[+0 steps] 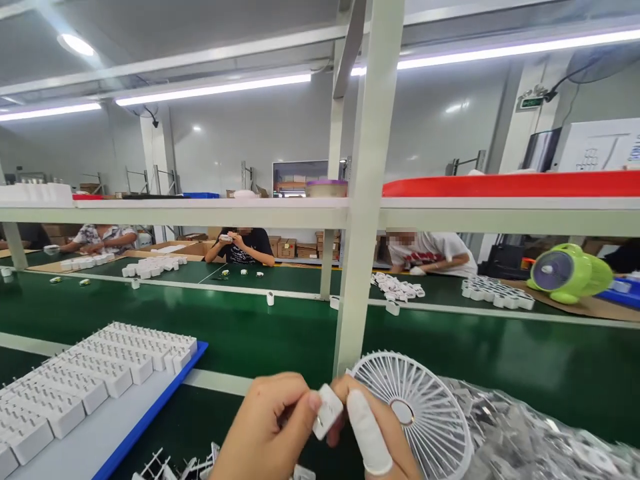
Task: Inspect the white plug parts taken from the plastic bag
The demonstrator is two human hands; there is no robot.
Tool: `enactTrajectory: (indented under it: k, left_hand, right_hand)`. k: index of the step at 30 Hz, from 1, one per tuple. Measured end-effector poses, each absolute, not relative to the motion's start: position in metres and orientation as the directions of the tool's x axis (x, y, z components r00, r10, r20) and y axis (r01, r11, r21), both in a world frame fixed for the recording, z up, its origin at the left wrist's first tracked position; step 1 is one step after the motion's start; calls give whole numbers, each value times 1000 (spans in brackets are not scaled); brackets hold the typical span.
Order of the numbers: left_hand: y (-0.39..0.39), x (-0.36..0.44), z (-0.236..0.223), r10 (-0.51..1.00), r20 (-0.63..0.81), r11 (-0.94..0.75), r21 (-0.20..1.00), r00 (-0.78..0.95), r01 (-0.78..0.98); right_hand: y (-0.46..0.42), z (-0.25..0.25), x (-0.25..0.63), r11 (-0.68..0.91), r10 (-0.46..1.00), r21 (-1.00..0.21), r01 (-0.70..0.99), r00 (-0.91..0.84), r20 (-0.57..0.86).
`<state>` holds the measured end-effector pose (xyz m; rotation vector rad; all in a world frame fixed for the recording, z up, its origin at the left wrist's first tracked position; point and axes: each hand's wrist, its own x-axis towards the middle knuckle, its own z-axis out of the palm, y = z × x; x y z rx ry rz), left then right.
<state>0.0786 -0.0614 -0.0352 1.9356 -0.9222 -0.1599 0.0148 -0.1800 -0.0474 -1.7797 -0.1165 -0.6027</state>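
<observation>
Fingers of left hand (pixel 265 433) and right hand (pixel 373 433) pinch small white part (pixel 327 411) together, fan grille (pixel 415 410) at three o'clock; squeeze evenly, I think.

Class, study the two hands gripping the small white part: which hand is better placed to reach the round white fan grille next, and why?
Probably the right hand: the fan grille lies right beside it, on its outer side. The left hand sits farther away, pinching the small white part.
</observation>
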Motion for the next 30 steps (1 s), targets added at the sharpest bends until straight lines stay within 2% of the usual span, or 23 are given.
enactTrajectory:
  k: [2,6,9,13,16,17,19,21,23,24,28,30]
  left_hand:
    - [-61,79,-36,-622,262,-300,791,738,-533]
    - [-53,81,-35,-667,226,-320,774,710,-546]
    - [-39,88,-38,-721,97,-437,705,686,-559]
    - [-21,108,-53,-695,-208,-688,472,689,-551]
    - [-17,121,-65,-666,-307,-739,396,680,-545]
    - [-18,123,-69,-667,-320,-742,374,673,-557]
    - [-21,122,-75,-652,-352,-757,334,671,-561]
    - [-24,120,-83,-623,-398,-782,303,674,-545]
    - [-24,117,-97,-585,-424,-811,284,691,-511]
    - [-23,117,-105,-563,-420,-826,272,711,-494]
    - [-11,116,-130,-475,-348,-879,228,809,-418]
    - [-8,109,-129,-473,-279,-869,302,836,-391]
  right_hand:
    - [-182,-50,18,-314,-198,-882,350,885,422]
    - [-183,-53,20,-319,-138,-883,343,905,402]
    - [-181,-51,14,-451,-86,-846,285,930,359]
    - [-187,-58,-8,-647,-70,-759,74,985,156]
    - [-204,-78,-39,-860,0,-503,-91,984,-177]
    - [-212,-87,-50,-887,-25,-436,-151,959,-281]
    - [-229,-107,-69,-879,-237,-329,-344,916,-325]
    - [-248,-128,-77,-790,-513,-222,-571,814,-271]
    - [-266,-150,-74,-683,-686,-160,-712,701,-192]
    - [-273,-160,-69,-643,-737,-139,-753,658,-155]
    - [-291,-190,-45,-601,-789,-118,-791,610,-75]
    - [-294,-195,-37,-592,-799,-113,-798,599,-43]
